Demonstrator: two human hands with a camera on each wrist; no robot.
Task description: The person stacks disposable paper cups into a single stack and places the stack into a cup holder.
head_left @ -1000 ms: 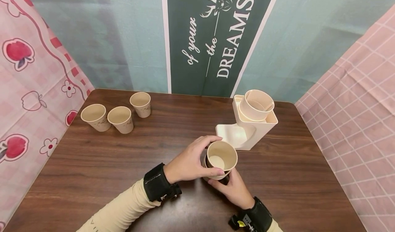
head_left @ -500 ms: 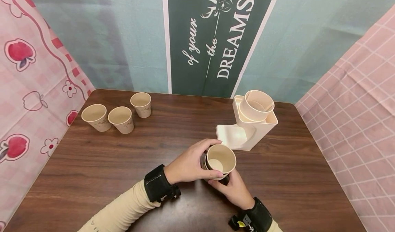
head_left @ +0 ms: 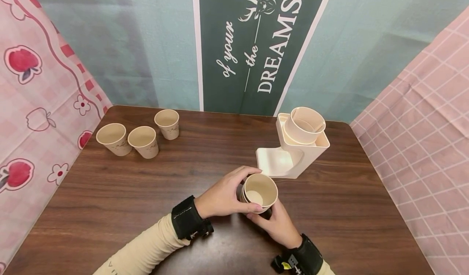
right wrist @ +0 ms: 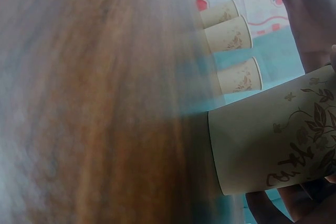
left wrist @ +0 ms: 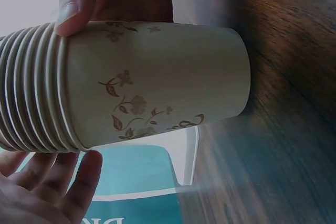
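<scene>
A stack of nested beige paper cups [head_left: 261, 190] stands upright near the middle of the dark wooden table. Its rims lie close together in the left wrist view, and a brown floral print covers the outer wall of the lowest cup [left wrist: 152, 77]. My left hand [head_left: 223, 195] grips the stack at the rims, thumb on the near side and fingers reaching round the far side. Lower down, my right hand [head_left: 276, 224] holds the stack from the right. Most of its fingers are hidden behind the cups in the head view.
Behind the stack to the right is a cream-white stand [head_left: 305, 155] with a round cup-like holder [head_left: 304, 126] on top. Three separate paper cups, a left one [head_left: 112, 136], a middle one [head_left: 143, 140] and a rear one [head_left: 167, 122], stand at the table's back left.
The uppermost cup has sunk lower into the stack and shifted slightly toward me, with my left hand lowering along with it. The right hand has stayed in place.
</scene>
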